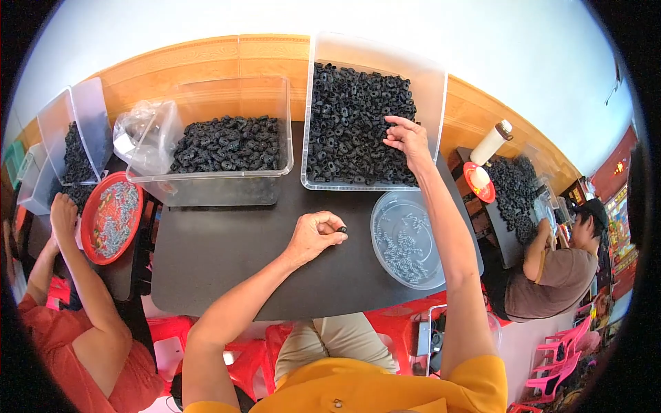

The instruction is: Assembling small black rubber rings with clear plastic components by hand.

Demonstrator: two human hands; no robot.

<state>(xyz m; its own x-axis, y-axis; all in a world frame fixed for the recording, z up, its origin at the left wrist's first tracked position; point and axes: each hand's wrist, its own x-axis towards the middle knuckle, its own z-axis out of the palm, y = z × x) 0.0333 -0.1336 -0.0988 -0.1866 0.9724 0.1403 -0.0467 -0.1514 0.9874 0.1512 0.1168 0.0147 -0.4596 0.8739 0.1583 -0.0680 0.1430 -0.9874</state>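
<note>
Black piece (342,229): a single small one is pinched between thumb and fingertips of the left hand (313,237), held above the middle of the dark table (227,248). Two large clear bins stand along the far side. The left bin (220,189) and the right bin (361,186) both hold black parts (351,124), far too many to count. One round clear tray (396,206) sits at the table's right, with dozens of small metal pieces (406,261) in a loose heap. One plastic bag (148,134) is at the left bin's left end.

The left arm slants in from the lower left, elbow bent, fingers curled and pointing right. The right arm reaches farther, its forearm passing by the round tray's right side. The right hand (410,140) is over the right bin, fingers loosely bent and pointing left; whether they grip anything, I cannot tell.
</note>
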